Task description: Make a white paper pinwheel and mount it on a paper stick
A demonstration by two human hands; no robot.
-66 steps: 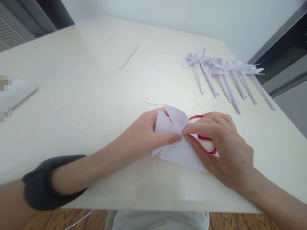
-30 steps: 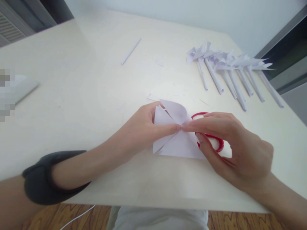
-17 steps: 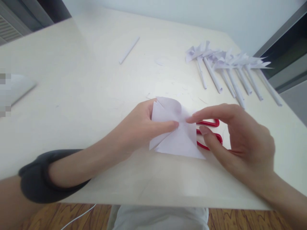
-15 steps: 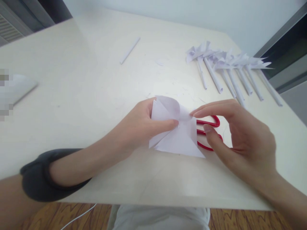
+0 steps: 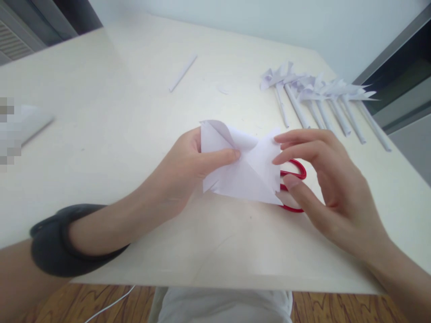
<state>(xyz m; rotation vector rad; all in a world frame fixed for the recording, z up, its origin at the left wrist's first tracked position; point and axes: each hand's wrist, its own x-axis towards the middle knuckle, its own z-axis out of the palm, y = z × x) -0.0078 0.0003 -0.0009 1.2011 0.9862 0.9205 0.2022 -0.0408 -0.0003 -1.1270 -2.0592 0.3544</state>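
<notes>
My left hand (image 5: 191, 166) grips a square of white paper (image 5: 251, 172) that is slit in from its corners. The thumb presses near the paper's middle, where one upper corner is curled over toward the centre. The left fingers are hidden behind the sheet. My right hand (image 5: 330, 179) is at the paper's right side, fingers apart and curved, with fingertips close to the upper right corner; whether they touch it I cannot tell. Behind the paper and beside the right thumb lie scissors with red handles (image 5: 299, 168), their blades out of sight.
Several white paper pinwheels on rolled sticks (image 5: 313, 89) lie in a row at the back right. A single rolled paper stick (image 5: 183, 72) rests farther back on the white table (image 5: 117, 112). Small paper scraps (image 5: 223, 90) lie nearby. A pale flat object (image 5: 35, 119) is at the left edge.
The paper has shifted a little left and up with my left hand. My right fingers have spread apart, and the right corner of the paper now stands free and flatter.
</notes>
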